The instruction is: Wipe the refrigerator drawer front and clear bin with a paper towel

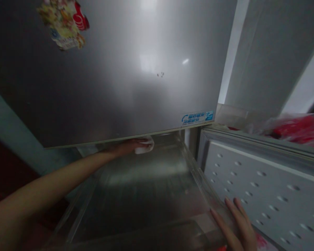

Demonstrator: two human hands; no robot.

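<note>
My left hand [127, 147] reaches deep into a pulled-out clear plastic freezer drawer [146, 195], just under the edge of the silver fridge door [136, 69]. Its fingers are closed on a small white cloth [145, 146] pressed against the drawer's back part. My right hand [237, 223] rests at the drawer's right front corner, fingers stretched flat along the rim, holding nothing.
The open lower freezer door [264, 188], white with rows of dimples, stands to the right. Red plastic bags [298, 129] lie in a compartment at the upper right. A colourful magnet or sticker [64, 22] is on the fridge door, and a blue label [197, 118] near its bottom edge.
</note>
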